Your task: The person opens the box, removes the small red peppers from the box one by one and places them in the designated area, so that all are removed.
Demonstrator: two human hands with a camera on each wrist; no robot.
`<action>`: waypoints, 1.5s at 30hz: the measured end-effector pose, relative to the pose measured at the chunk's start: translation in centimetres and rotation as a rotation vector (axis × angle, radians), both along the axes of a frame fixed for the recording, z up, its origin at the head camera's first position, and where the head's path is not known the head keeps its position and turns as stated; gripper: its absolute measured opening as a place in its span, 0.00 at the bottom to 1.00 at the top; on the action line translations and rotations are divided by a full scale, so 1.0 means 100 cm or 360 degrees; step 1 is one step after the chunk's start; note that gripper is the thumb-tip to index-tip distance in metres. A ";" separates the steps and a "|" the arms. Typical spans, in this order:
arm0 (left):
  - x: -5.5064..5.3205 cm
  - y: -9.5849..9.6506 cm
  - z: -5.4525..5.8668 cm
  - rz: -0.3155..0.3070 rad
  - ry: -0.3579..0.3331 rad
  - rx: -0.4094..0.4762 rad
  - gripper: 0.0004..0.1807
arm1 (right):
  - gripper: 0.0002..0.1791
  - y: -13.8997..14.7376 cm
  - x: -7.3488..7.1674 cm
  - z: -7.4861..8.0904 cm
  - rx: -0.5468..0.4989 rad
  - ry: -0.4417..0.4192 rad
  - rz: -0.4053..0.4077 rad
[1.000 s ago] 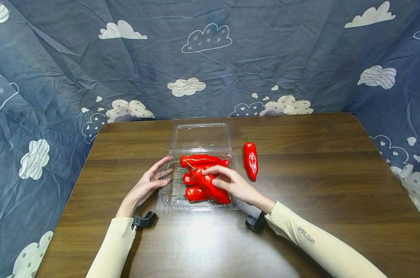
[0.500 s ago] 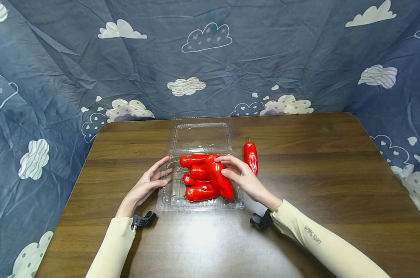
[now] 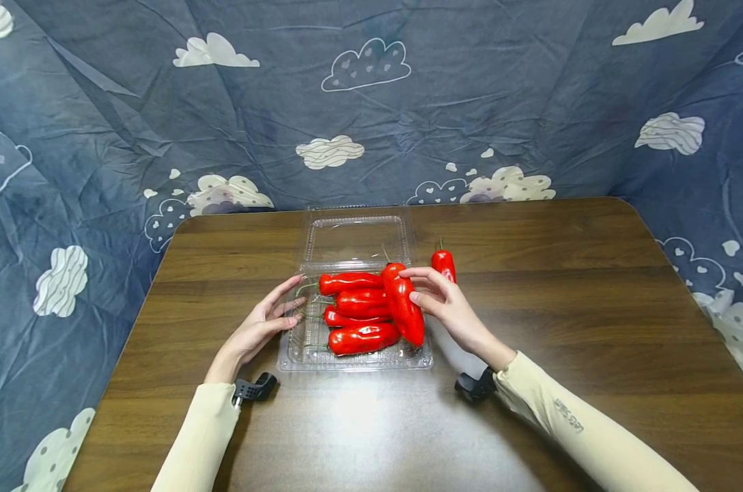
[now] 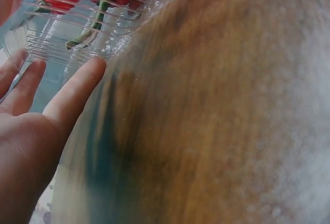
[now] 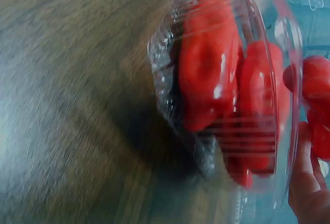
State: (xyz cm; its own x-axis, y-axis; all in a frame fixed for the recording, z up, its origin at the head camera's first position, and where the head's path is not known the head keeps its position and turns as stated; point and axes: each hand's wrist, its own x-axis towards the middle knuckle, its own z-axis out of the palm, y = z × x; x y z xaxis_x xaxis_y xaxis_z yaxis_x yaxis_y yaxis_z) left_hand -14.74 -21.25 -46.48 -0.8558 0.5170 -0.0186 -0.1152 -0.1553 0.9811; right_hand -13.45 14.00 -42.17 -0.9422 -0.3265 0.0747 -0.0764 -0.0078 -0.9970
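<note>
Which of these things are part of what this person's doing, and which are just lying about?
Seemingly part of the job:
held red pepper, in the right grip
four red peppers inside the clear plastic container
left grip, at the container's side
loose red pepper outside it, probably

Just surroundings:
wooden table
cloud-print cloth
black wrist devices

Clock centred on the box (image 3: 354,367), 12 away from the person. Widest way in: 6, over bare table (image 3: 359,430) between left wrist camera (image 3: 256,388) at 8 and right wrist camera (image 3: 476,386) at 4. Left hand (image 3: 257,328) blocks 9. Right hand (image 3: 445,307), with held pepper (image 3: 401,307), blocks 3. Loose pepper (image 3: 443,262) obstructs 2; opened lid (image 3: 356,240), then curtain (image 3: 359,116), 12. Room past right hand, farther out at 3.
</note>
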 end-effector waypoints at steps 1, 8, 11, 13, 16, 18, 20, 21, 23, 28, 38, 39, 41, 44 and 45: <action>0.000 0.000 0.000 0.0001 -0.0001 0.0000 0.41 | 0.21 0.002 0.000 0.000 -0.0014 -0.0008 -0.0010; -0.001 -0.001 -0.001 -0.0002 0.0007 -0.0007 0.41 | 0.21 0.012 -0.001 -0.003 -0.0059 -0.0046 -0.0068; 0.000 0.000 0.000 -0.0006 0.0010 0.0004 0.41 | 0.20 0.015 -0.001 -0.003 -0.0040 -0.0036 -0.0095; 0.000 0.000 0.000 -0.0009 0.0011 0.0010 0.41 | 0.20 0.017 -0.001 -0.003 -0.0043 -0.0032 -0.0106; 0.000 0.000 0.000 -0.0014 0.0017 0.0008 0.41 | 0.20 0.020 -0.002 -0.003 -0.0065 -0.0047 -0.0127; 0.000 0.000 0.000 -0.0015 0.0017 0.0004 0.41 | 0.20 0.022 -0.002 -0.004 -0.0073 -0.0053 -0.0143; 0.000 0.000 -0.001 -0.0017 0.0020 -0.0001 0.40 | 0.20 0.024 -0.002 -0.004 -0.0079 -0.0062 -0.0161; 0.000 0.000 -0.001 -0.0018 0.0021 -0.0003 0.40 | 0.20 0.026 -0.002 -0.004 -0.0080 -0.0063 -0.0173; 0.000 0.000 -0.001 -0.0018 0.0018 -0.0008 0.40 | 0.20 0.028 -0.002 -0.004 -0.0076 -0.0062 -0.0192; 0.000 0.000 -0.001 -0.0013 0.0014 -0.0009 0.41 | 0.20 0.034 -0.003 -0.003 -0.0083 -0.0085 -0.0229; 0.001 0.000 0.000 -0.0006 0.0001 -0.0004 0.41 | 0.20 0.046 -0.008 -0.007 -0.0136 -0.0044 -0.0312; 0.000 0.000 0.000 -0.0008 0.0002 -0.0003 0.41 | 0.20 0.048 -0.009 -0.008 -0.0137 -0.0038 -0.0325; 0.000 0.000 0.000 -0.0011 0.0004 -0.0004 0.41 | 0.19 0.051 -0.010 -0.009 -0.0132 -0.0025 -0.0359; 0.000 0.000 -0.001 -0.0013 0.0008 -0.0010 0.40 | 0.19 0.055 -0.011 -0.011 -0.0106 -0.0006 -0.0416; 0.000 0.000 0.000 -0.0011 0.0007 -0.0013 0.40 | 0.19 0.057 -0.011 -0.011 -0.0096 0.0000 -0.0436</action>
